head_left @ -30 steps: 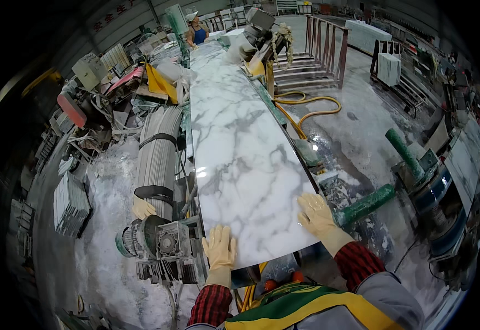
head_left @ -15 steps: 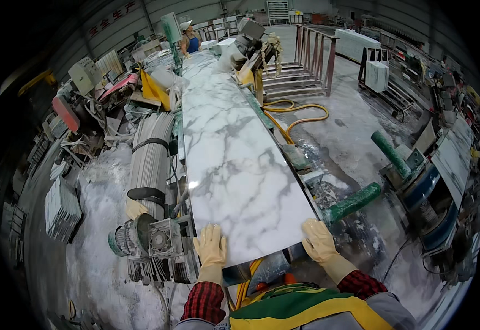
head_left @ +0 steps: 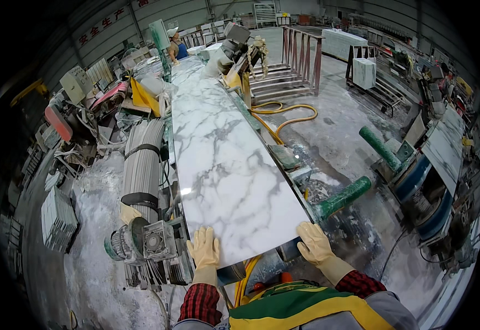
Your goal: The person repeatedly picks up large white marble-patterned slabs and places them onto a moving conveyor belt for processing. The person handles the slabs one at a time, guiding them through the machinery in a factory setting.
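A long white marble slab (head_left: 234,187) with grey veins lies flat on the machine bed, stretching away from me. Its polished face reflects light. My left hand (head_left: 204,250), in a cream rubber glove, rests at the slab's near left corner with its fingers stretched forward. At the near right corner, my right hand (head_left: 315,247) in a matching glove lies against the edge, fingers extended. Neither hand is closed around anything. Under the near end, part of a dark blue roller (head_left: 233,273) and yellow hoses (head_left: 245,280) show.
Left of the slab are a motor with gearbox (head_left: 154,242) and a strapped bundle of grey strips (head_left: 141,165). A green padded arm (head_left: 342,198) juts out on the right. Farther off are a metal rack (head_left: 300,60) and a person (head_left: 177,47) beside the bed's far end.
The whole view has shifted slightly, so the scene sits a little farther left. Both hands remain at the slab's near corners. Any slab movement is too small to tell.
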Motion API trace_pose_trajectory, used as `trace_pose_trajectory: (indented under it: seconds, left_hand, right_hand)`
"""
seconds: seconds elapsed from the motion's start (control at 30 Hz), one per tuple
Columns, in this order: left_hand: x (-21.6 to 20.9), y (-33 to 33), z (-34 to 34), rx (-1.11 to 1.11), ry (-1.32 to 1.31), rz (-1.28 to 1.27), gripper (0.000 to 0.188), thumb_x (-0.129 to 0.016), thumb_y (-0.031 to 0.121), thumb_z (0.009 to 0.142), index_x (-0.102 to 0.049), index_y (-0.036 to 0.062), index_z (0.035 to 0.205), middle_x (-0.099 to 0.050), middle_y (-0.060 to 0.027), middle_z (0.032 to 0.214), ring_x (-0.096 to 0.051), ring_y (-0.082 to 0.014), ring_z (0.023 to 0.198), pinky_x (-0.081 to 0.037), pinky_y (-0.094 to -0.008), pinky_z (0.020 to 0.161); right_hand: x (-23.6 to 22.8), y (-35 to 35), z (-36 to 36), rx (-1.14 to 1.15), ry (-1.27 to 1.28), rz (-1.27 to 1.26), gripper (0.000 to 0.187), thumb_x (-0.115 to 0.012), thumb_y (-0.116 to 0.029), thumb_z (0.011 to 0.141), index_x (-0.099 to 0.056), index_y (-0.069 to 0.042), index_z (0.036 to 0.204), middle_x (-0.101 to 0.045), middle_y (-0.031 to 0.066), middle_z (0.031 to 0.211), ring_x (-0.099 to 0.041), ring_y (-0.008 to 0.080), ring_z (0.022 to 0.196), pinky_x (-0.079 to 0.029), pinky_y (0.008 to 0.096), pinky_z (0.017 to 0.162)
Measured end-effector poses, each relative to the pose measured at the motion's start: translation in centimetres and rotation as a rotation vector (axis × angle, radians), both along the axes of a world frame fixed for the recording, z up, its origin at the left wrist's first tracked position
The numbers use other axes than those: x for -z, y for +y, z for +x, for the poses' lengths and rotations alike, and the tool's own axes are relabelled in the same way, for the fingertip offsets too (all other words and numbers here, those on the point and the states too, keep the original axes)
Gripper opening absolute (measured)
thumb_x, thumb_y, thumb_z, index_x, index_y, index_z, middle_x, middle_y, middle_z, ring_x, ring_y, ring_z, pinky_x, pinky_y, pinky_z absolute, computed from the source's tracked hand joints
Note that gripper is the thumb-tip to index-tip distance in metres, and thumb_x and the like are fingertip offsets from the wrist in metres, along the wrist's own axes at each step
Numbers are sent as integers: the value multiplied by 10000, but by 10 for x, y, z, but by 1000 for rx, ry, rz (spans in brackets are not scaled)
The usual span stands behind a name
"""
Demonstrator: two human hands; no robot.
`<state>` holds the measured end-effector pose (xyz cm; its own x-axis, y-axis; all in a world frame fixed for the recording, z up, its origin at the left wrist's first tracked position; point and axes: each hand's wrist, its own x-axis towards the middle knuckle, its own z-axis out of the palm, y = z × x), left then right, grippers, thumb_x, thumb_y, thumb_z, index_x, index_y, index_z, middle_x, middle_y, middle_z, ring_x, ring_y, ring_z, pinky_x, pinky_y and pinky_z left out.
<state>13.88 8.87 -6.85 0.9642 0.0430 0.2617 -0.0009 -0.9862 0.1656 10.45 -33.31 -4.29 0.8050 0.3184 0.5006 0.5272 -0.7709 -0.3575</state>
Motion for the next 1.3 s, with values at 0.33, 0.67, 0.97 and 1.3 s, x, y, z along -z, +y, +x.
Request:
trace_pose_trajectory:
  seconds: [0.33,0.67,0.97,1.3]
  left_hand:
    - [5,0,-7,-13,25,3,525,-615,373,1075,-542,207,1567,-527,-143,1659,-458,-389,1557,-269,-702,1262]
    - [1,-1,-14,-11,54,-13,545,-615,400,1067,-547,210,1574,-525,-144,1662,-450,-392,1560,-246,-708,1269]
    - [1,-3,-23,-14,50,26,553,-617,392,1066,-559,182,1575,-527,-164,1661,-461,-390,1551,-255,-682,1277]
    - [13,2,-20,73,6,18,561,-614,350,1070,-557,131,1584,-527,-219,1642,-449,-465,1519,-272,-624,1286]
  right_hand:
    - [-2,-3,-6,-17,51,27,540,-722,-185,901,-636,0,1401,-652,258,1407,-587,474,1327,-467,558,1145]
    - [-9,-7,-11,-33,74,21,531,-707,-161,883,-622,-5,1384,-638,258,1401,-605,476,1269,-484,559,1106]
    - [-23,-17,-19,-95,127,75,481,-676,-145,895,-638,-14,1356,-643,247,1399,-607,471,1262,-497,526,1094]
    - [-39,-14,-30,88,681,353,317,-654,-293,1019,-781,-8,1073,-777,223,1093,-727,406,1009,-567,448,929]
